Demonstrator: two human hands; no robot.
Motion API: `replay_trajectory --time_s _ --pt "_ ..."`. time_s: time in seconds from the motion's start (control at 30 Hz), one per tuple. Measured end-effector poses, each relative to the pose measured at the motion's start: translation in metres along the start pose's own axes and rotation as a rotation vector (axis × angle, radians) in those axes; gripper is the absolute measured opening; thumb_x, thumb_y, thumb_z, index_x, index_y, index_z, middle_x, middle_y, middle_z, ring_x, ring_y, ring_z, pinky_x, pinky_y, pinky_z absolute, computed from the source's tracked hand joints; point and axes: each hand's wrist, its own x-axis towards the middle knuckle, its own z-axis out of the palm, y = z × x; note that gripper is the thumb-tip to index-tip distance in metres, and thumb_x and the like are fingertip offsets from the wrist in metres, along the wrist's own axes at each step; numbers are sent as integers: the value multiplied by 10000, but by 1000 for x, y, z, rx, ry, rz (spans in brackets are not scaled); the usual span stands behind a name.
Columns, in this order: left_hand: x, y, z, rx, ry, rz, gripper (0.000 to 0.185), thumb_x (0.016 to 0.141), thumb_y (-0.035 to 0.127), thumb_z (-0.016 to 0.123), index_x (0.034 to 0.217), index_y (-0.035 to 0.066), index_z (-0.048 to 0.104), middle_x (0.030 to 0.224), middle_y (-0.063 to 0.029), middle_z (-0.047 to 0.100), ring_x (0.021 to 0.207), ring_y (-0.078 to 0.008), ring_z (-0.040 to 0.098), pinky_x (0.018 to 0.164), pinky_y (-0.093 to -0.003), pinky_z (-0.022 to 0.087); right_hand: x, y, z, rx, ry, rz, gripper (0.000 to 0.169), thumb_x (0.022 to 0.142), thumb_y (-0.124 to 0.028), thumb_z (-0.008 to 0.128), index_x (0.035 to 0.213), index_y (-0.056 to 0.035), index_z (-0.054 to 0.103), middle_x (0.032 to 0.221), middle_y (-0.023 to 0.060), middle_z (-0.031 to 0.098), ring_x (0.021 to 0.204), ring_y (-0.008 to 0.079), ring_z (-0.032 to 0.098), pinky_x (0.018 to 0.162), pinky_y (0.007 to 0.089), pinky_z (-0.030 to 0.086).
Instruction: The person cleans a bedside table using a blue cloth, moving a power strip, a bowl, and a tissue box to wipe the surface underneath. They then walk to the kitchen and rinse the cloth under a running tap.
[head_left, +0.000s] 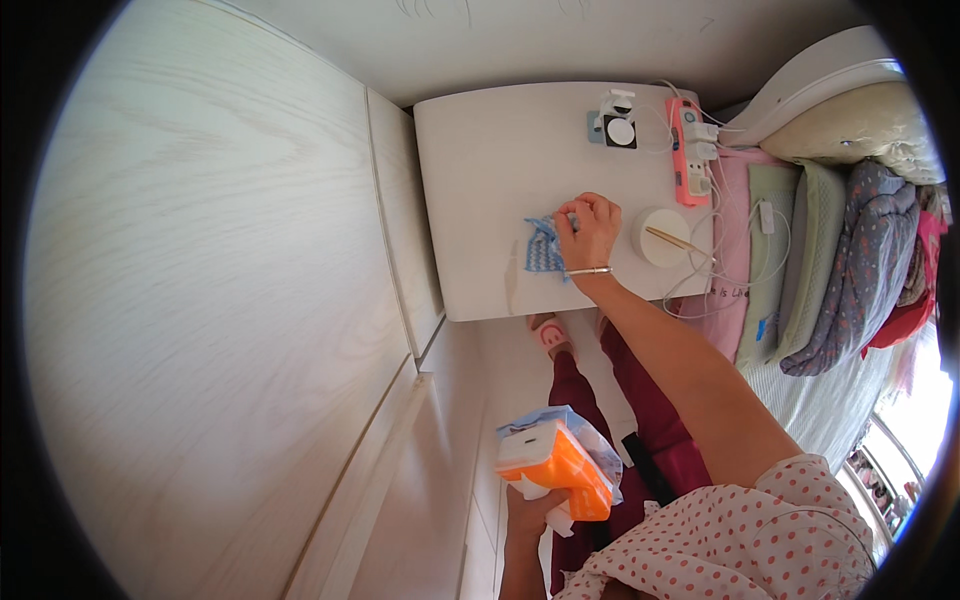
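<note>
My right hand (591, 231) is over the white bedside table, its thumb and fingertips pinched on a blue-and-white striped cloth (544, 250). Part of the cloth is hidden under the hand. A bracelet circles that wrist. Lower down, in front of my legs, my left hand (531, 511) grips an orange-and-white pack of tissues (574, 476), with white tissue showing by the fingers. Against the pack's far side rests a light-blue plastic package (606, 454); how it is held cannot be seen.
On the bedside table (487, 150) are a charging stand (619, 129), a pink power strip (688, 161) with plugs and cables, and a round white object (660, 249) with a gold-coloured stem. A wooden cabinet (225, 262) borders the left. Pillows (814, 255) and folded bedding (855, 277) lie to the right.
</note>
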Motion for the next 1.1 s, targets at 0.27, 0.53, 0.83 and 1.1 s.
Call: replay_trajectory --time_s 0.27,0.53,0.83,1.1 --pt "6 -9 -9 -89 -27 18 634 623 39 790 1187 26 500 1064 -94 605 942 -218 616 802 -356 530 -16 10 -37 -18 -336 -491 314 656 -127 710 965 -152 661 1073 41 564 954 285 476 870 439 375" --pt "8 -5 -9 -87 -42 -17 624 628 29 781 1184 26 497 1055 -94 603 941 -223 617 802 -356 530 115 -14 47 25 24 -194 193 759 -94 623 940 -145 668 971 65 618 983 295 511 833 423 407" --pt "9 -27 -27 -178 -8 -40 608 633 -4 755 1183 25 497 1064 -94 600 946 -226 615 800 -358 531 39 30 59 -3 -100 -549 425 659 23 546 991 -204 684 1075 23 590 973 277 517 818 423 419" --pt "2 -1 -18 -103 -50 66 590 625 -13 727 1172 15 507 1046 -98 609 938 -229 620 806 -359 527 -162 -8 -27 375 -576 -349 309 673 54 573 928 -90 672 1052 83 579 977 289 545 894 490 410"
